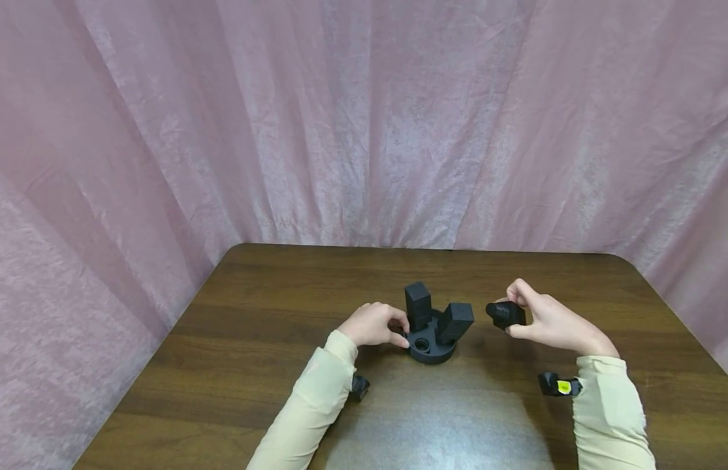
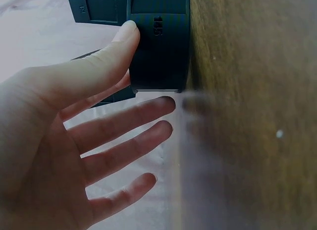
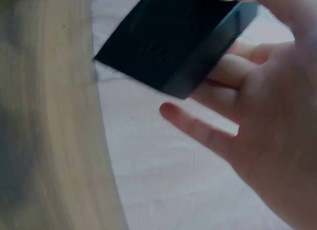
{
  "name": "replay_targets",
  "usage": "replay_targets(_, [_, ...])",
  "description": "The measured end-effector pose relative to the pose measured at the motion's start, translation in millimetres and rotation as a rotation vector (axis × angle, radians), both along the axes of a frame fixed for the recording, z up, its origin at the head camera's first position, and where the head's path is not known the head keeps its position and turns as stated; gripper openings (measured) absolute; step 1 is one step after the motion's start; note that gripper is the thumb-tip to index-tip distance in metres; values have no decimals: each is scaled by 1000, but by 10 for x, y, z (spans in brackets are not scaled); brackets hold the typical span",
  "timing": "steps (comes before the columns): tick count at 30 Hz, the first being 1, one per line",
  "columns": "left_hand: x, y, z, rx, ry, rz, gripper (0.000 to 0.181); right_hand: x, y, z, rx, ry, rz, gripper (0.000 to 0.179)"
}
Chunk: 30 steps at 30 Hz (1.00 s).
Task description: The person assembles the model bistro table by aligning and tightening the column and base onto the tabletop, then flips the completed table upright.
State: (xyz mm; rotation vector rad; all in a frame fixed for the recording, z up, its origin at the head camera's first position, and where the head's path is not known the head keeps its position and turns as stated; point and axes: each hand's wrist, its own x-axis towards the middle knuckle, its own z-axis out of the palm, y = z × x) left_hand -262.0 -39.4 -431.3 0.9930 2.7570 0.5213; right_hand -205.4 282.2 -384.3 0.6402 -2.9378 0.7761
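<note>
A round black base (image 1: pixel 432 356) lies on the table with two black rectangular blocks standing in it, a left one (image 1: pixel 418 304) and a right, leaning one (image 1: pixel 457 318). A round hole shows at the base's front. My left hand (image 1: pixel 372 324) pinches the base's left edge; in the left wrist view its thumb presses the side wall (image 2: pixel 161 61), and the other fingers spread behind and below. To the right, my right hand (image 1: pixel 554 320) holds another black block (image 1: pixel 510 315) above the table, its narrower, ridged round end pointing left toward the base. The right wrist view shows the block's flat face (image 3: pixel 158 36).
The brown wooden table (image 1: pixel 269 294) has rounded far corners. Behind it and along the left hangs a pink curtain (image 1: pixel 364 130). Small black devices are on both wrists, the right one (image 1: pixel 553 385) with a yellow label.
</note>
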Motion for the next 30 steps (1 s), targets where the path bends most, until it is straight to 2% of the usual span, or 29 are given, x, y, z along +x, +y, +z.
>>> replay_targets(7, [17,16,17,0,3,-22,21,5,-143,53,-57,31,53,40])
replay_targets(11, [33,33,0,-9,23,-30,22,31,-227,77,-22,58,89,37])
replay_targets(19, [50,71,-16,-18,61,3,22,45,-409,124,28,149,146,32])
replay_targets(26, [33,33,-4,29,-17,-74,22,18,-485,80,40,159,188,31])
replay_targets(30, [35,27,8,29,-21,-107,23,12,-475,62,33,131,191,33])
